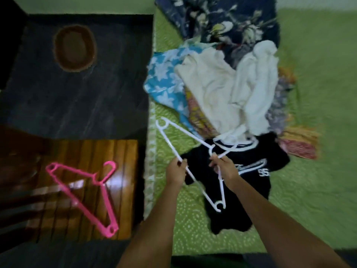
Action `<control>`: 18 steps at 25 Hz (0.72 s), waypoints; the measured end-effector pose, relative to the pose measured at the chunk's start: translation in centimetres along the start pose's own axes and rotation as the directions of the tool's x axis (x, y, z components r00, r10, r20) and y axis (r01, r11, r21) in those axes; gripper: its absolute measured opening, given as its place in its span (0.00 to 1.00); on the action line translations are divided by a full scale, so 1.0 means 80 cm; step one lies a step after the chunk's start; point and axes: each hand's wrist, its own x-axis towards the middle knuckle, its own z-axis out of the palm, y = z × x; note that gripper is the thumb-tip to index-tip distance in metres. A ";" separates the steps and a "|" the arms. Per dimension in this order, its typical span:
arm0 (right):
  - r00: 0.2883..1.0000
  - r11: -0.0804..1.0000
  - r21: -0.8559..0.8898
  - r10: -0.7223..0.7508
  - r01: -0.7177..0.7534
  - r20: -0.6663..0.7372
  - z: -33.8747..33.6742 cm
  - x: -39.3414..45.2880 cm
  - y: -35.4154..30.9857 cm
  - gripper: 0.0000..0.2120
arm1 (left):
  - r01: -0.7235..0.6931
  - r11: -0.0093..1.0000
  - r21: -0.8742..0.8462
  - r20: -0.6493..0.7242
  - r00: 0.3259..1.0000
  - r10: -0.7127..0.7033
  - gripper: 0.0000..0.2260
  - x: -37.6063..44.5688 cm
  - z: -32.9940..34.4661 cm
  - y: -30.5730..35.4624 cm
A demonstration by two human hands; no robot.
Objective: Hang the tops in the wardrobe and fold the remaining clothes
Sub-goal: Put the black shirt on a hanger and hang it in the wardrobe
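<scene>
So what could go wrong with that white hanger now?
The white hanger is gripped by both the left hand and right hand, and its hook sits by the black top's striped collar, so it might snag there. The pink hanger lies near the wooden stool's edge and could get knocked off.
</scene>
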 end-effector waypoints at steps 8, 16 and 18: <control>0.988 0.995 0.095 0.043 -0.029 -0.150 -0.306 0.076 -0.046 0.17 | -0.528 0.387 0.756 0.498 0.847 0.183 0.25 0.050 0.196 0.116; 0.995 0.993 -0.059 -0.103 0.103 -0.003 -0.348 0.097 -0.036 0.17 | -0.148 -0.018 0.989 0.149 0.986 0.072 0.13 0.046 0.192 0.155; 0.989 0.977 -0.156 -0.139 0.146 0.051 -0.347 0.097 -0.037 0.18 | -0.040 0.083 0.996 0.033 0.996 0.080 0.11 0.035 0.196 0.161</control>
